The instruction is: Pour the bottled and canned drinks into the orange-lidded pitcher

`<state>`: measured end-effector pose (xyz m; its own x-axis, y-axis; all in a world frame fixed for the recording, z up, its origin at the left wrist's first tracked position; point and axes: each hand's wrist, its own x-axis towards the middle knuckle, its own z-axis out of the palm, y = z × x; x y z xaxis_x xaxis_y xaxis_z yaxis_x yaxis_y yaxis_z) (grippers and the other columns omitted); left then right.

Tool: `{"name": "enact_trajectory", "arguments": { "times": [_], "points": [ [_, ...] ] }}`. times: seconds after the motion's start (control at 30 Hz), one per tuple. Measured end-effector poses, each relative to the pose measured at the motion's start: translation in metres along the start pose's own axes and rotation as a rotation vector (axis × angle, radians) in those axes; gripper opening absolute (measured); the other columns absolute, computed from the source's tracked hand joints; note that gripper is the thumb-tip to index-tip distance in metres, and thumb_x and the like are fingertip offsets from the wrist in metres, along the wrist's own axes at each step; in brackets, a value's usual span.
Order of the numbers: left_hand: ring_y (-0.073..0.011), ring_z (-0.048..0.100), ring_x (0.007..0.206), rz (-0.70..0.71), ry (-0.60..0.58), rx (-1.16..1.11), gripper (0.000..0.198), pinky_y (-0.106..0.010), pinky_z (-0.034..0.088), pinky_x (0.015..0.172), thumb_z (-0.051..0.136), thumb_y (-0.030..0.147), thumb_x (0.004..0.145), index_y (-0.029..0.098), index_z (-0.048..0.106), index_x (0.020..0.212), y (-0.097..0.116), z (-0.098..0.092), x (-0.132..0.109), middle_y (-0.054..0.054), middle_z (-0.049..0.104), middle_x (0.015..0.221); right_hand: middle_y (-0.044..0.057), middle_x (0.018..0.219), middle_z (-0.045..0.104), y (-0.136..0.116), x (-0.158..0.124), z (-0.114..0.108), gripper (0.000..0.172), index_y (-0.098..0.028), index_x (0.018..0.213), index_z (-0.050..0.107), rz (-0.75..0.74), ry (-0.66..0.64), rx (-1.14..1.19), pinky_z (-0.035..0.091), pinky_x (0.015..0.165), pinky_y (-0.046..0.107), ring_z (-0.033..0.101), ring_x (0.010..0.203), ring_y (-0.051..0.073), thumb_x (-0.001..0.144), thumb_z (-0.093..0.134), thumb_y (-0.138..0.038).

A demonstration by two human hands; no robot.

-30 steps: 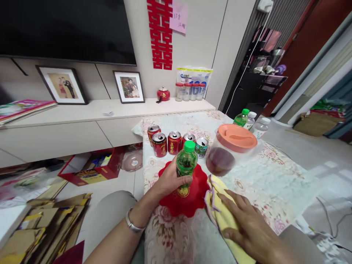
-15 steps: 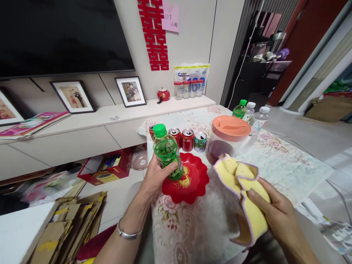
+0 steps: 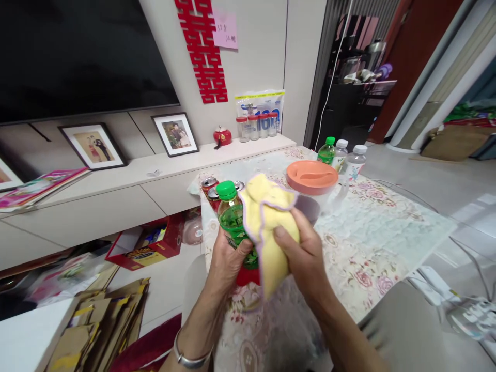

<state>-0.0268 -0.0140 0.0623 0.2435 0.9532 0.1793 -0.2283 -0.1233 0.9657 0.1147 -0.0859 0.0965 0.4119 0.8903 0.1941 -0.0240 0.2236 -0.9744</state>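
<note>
My left hand (image 3: pixel 228 261) grips a green plastic bottle (image 3: pixel 231 217) with a green cap, held upright above the table. My right hand (image 3: pixel 306 256) clutches a yellow cloth (image 3: pixel 267 217) with a purple hem and presses it against the bottle's right side. A red scalloped plate (image 3: pixel 248 276) lies on the floral tablecloth (image 3: pixel 368 243) beneath both hands, mostly hidden by them. Red drink cans (image 3: pixel 209 187) peek out behind the bottle.
A clear jug with an orange lid (image 3: pixel 312 178) stands just behind the cloth. Three small bottles (image 3: pixel 341 152) sit at the table's far edge. A low cabinet (image 3: pixel 116 191) with framed photos runs along the wall. Flattened cardboard (image 3: pixel 93 325) lies on the floor at left.
My right hand lifted the yellow cloth off the table and brought it left onto the bottle. My left hand raised the bottle off the red plate.
</note>
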Motion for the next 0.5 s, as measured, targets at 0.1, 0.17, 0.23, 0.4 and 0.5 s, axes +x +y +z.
{"name": "enact_trajectory", "arguments": {
  "times": [0.1,0.17,0.23,0.4,0.5],
  "points": [
    [-0.0343,0.073,0.114,-0.038,0.097,-0.053,0.081,-0.046,0.061,0.099,0.088,0.067,0.07,0.023,0.063,0.134,0.015,0.012,-0.005,-0.008,0.081,0.112,0.013,0.131,0.067,-0.004,0.005,0.027,0.05,-0.021,0.139,0.062,-0.258,-0.014,-0.23,0.05,0.11,0.049,0.062,0.123,0.029,0.093,0.065,-0.04],
    [-0.0332,0.074,0.112,-0.004,0.148,-0.044,0.083,-0.044,0.061,0.098,0.089,0.069,0.067,0.024,0.064,0.132,0.022,0.015,-0.007,-0.006,0.081,0.109,0.013,0.132,0.065,-0.001,0.005,0.036,0.047,-0.022,0.139,0.061,-0.348,0.013,-0.281,0.045,0.115,0.047,0.059,0.128,0.027,0.096,0.06,-0.038],
    [-0.0327,0.074,0.115,0.057,0.138,-0.02,0.085,-0.041,0.061,0.099,0.087,0.073,0.066,0.023,0.065,0.131,0.024,0.012,-0.008,-0.007,0.08,0.115,0.012,0.132,0.067,0.003,0.006,0.033,0.043,-0.022,0.138,0.061,-0.362,-0.005,-0.295,0.046,0.114,0.044,0.06,0.127,0.025,0.098,0.057,-0.035],
    [-0.0302,0.071,0.121,0.154,0.041,-0.037,0.086,-0.037,0.057,0.102,0.084,0.072,0.073,0.024,0.06,0.14,0.019,0.001,-0.002,-0.011,0.072,0.135,0.007,0.1,0.074,0.005,0.01,-0.014,0.026,-0.02,0.108,0.074,-0.15,-0.162,-0.323,0.058,0.085,0.04,0.07,0.095,0.025,0.09,0.068,-0.039],
    [-0.0274,0.072,0.113,0.198,0.08,0.043,0.088,-0.034,0.057,0.098,0.085,0.074,0.07,0.022,0.062,0.137,0.019,-0.001,0.004,-0.011,0.074,0.127,0.003,0.088,0.076,-0.01,0.008,-0.054,0.043,-0.022,0.117,0.071,0.036,0.1,-0.1,0.054,0.056,0.033,0.069,0.067,0.021,0.088,0.07,-0.053]
  ]
}}
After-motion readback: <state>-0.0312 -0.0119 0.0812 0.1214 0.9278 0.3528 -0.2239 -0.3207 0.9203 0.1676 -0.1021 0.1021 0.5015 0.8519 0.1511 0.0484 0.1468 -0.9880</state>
